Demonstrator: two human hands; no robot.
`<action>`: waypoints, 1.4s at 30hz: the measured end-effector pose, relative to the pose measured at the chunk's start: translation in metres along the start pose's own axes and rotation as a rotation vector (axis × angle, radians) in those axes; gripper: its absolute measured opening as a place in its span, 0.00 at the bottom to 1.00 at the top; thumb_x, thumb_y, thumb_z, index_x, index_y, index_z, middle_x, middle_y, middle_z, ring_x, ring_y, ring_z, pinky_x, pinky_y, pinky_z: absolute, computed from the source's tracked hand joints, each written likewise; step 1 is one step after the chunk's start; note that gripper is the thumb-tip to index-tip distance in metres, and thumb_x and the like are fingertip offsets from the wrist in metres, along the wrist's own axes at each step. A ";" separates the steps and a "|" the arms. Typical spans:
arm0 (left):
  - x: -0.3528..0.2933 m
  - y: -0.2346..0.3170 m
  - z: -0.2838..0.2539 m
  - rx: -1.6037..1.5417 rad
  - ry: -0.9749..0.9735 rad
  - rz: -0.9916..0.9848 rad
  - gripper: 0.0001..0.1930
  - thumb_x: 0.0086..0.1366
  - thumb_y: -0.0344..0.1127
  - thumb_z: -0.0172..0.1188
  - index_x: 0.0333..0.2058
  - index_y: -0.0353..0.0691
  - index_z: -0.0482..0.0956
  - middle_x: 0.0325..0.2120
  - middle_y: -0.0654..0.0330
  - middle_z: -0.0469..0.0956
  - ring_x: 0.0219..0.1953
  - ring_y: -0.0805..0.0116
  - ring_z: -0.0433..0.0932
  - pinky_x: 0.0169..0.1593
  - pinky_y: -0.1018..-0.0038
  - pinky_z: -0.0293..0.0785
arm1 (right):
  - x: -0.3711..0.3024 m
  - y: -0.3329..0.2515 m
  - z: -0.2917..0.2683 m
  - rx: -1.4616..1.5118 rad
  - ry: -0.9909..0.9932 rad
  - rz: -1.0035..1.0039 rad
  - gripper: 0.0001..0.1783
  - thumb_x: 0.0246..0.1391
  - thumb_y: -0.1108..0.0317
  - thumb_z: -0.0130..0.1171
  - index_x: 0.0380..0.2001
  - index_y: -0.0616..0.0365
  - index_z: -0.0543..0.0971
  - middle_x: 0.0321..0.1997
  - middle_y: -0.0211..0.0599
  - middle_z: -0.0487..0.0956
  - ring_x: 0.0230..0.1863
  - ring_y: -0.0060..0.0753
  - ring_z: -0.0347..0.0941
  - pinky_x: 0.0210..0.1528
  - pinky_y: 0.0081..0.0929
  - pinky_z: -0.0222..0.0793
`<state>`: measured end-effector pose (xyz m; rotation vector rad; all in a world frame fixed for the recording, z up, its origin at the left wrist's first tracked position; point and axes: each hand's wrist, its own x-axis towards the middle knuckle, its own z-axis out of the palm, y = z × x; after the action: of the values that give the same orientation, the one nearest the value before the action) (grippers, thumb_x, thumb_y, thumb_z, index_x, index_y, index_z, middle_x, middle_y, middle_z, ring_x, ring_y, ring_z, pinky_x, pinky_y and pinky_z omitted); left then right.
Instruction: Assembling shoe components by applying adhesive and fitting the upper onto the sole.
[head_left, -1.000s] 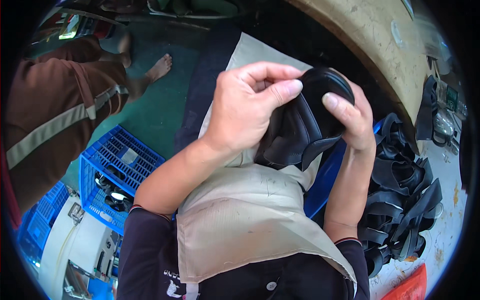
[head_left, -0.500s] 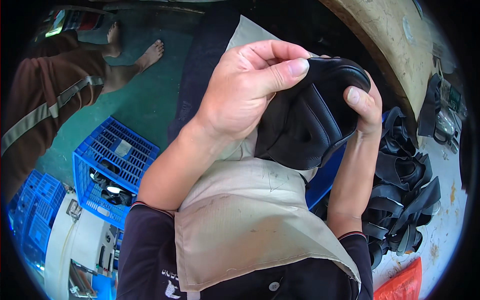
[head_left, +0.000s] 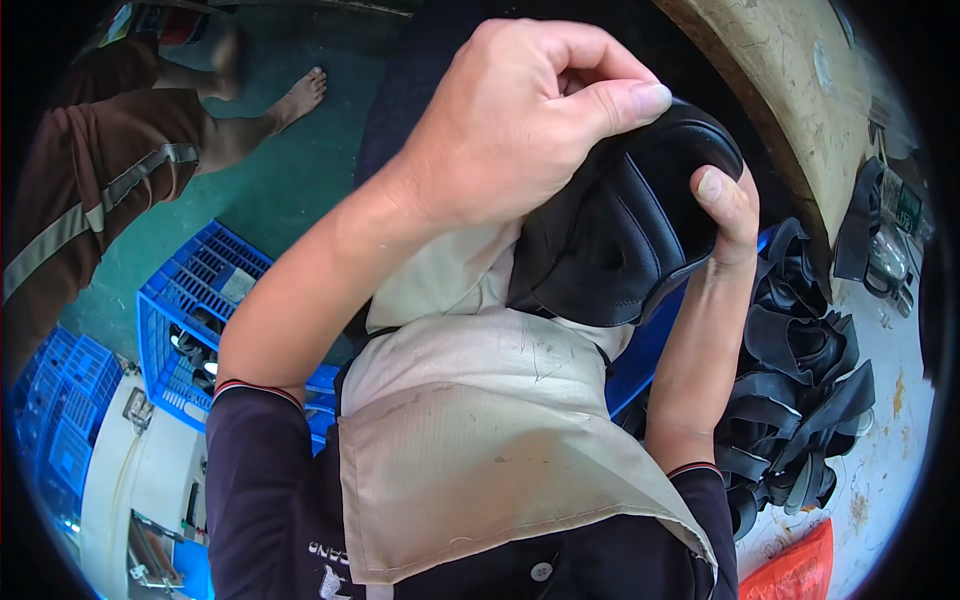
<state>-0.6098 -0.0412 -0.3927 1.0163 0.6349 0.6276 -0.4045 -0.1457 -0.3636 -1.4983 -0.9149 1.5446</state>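
A black leather shoe upper (head_left: 610, 235) is held in both hands above the beige apron (head_left: 480, 440) on my lap. With thumb and fingers pinched together, my left hand (head_left: 530, 120) grips the upper's top edge at its far side. My right hand (head_left: 735, 210) wraps round the right end of the upper, its thumb pressed over the padded rim. The other fingers of that hand are mostly hidden behind the leather. Stitched lines run across the upper's side.
On the pale surface at right lies a pile of black shoe uppers (head_left: 800, 400), with a red plastic bag (head_left: 795, 565) near it. A wooden edge (head_left: 770, 80) curves at upper right. At left are a blue crate (head_left: 155, 330) and another person's legs (head_left: 130, 150).
My left hand and forearm have risen; the pinch has shifted up and right along the upper's edge. My right hand keeps its hold. The other person's far foot is blurred by motion.
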 end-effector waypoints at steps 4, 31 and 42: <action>0.009 -0.003 -0.017 0.195 -0.036 0.054 0.11 0.64 0.34 0.65 0.32 0.29 0.86 0.18 0.64 0.78 0.19 0.77 0.68 0.24 0.78 0.67 | 0.005 0.006 0.006 0.000 0.032 0.017 0.37 0.47 0.54 0.62 0.57 0.69 0.76 0.52 0.55 0.83 0.51 0.49 0.81 0.57 0.42 0.77; 0.027 -0.055 -0.022 0.052 0.096 -0.145 0.33 0.73 0.53 0.53 0.16 0.30 0.73 0.13 0.65 0.67 0.19 0.71 0.62 0.28 0.73 0.66 | 0.033 0.020 0.027 0.273 0.133 0.167 0.33 0.51 0.55 0.57 0.56 0.66 0.76 0.49 0.49 0.83 0.48 0.40 0.80 0.54 0.36 0.75; -0.024 -0.066 0.048 0.192 0.163 -0.210 0.32 0.75 0.50 0.49 0.16 0.31 0.75 0.12 0.60 0.68 0.18 0.67 0.65 0.28 0.70 0.66 | -0.021 0.020 -0.001 0.168 0.252 0.101 0.30 0.53 0.54 0.57 0.54 0.64 0.76 0.46 0.47 0.83 0.46 0.41 0.80 0.53 0.36 0.74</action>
<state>-0.5786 -0.1113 -0.4288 1.0655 0.9465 0.4739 -0.4046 -0.1738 -0.3726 -1.5921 -0.5591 1.4240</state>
